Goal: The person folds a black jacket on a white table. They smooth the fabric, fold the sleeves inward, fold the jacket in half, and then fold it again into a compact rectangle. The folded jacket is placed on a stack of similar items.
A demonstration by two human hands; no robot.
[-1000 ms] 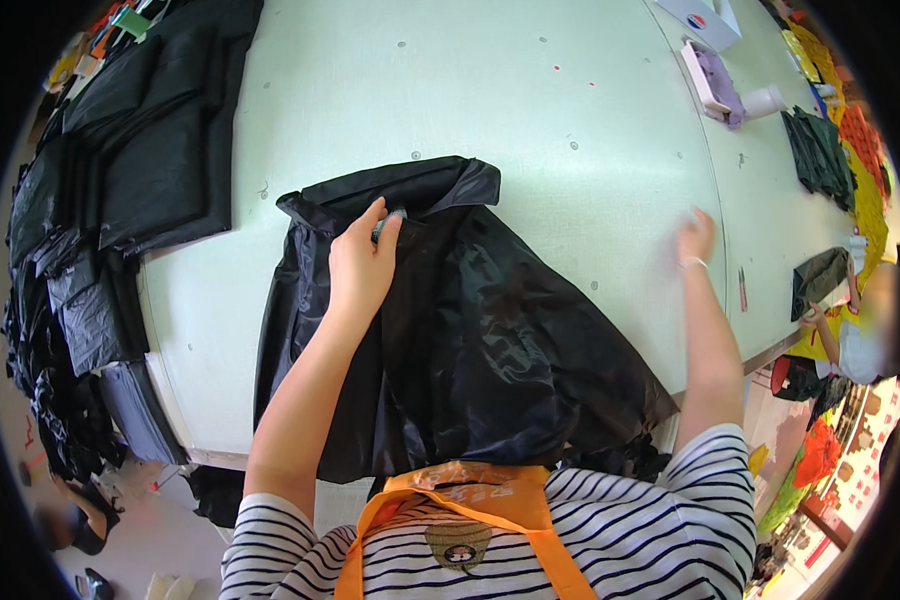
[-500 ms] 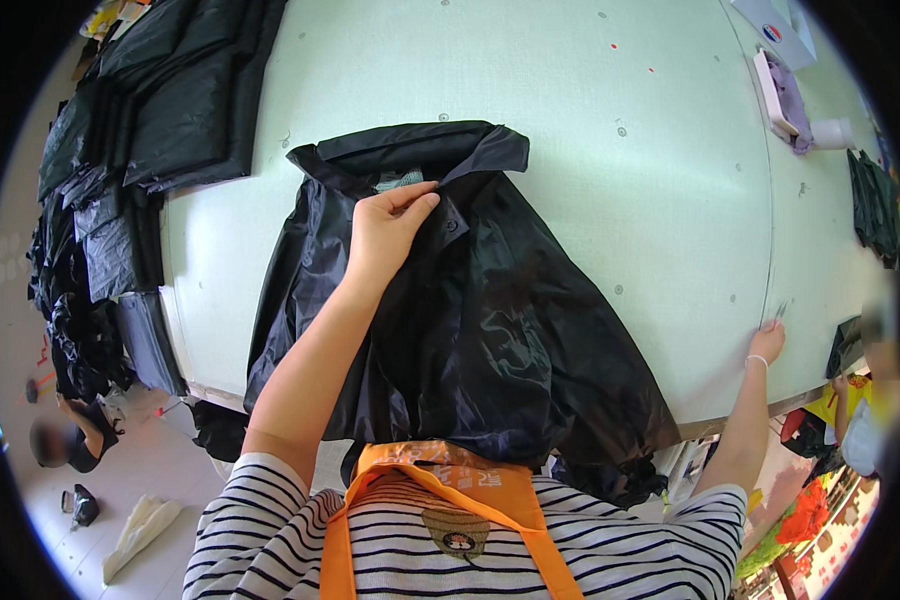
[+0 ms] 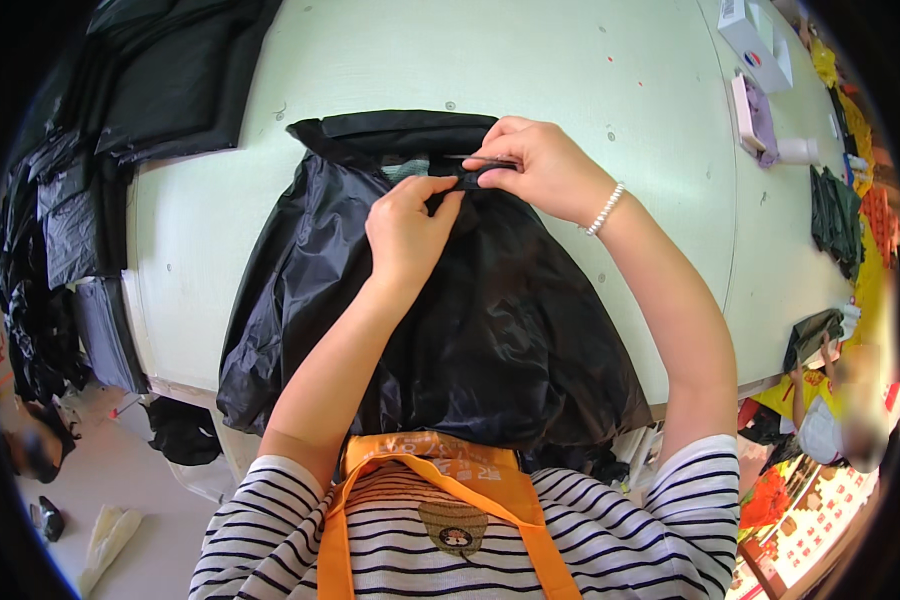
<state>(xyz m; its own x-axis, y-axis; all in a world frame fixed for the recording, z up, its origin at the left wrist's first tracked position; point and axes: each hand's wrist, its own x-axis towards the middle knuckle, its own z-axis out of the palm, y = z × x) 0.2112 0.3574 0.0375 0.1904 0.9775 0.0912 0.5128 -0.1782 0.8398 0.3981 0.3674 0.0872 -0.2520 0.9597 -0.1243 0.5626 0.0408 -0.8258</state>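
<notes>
A shiny black jacket [image 3: 450,310] lies in front of me with its collar [image 3: 390,124] at the far end and its lower part at the table's near edge. My left hand [image 3: 407,228] pinches the cloth just below the collar, thumb and forefinger closed on it. Close beside it on the right, my right hand [image 3: 555,172] is closed around thin metal thread snips [image 3: 485,159]. Their tips point left over the neck opening, where a greenish-grey lining [image 3: 406,170] shows. My fingers cover part of the snips.
Folded black garments [image 3: 170,90] are stacked on the left of the pale green table [image 3: 660,250], with more hanging at its edge. At the far right are a white box [image 3: 755,45], a pink tray [image 3: 753,118] and a white cup [image 3: 798,151]. Other people sit at both sides.
My right hand has come from the table's right side to the collar, bringing the snips. My left hand has shifted slightly right and still pinches the jacket.
</notes>
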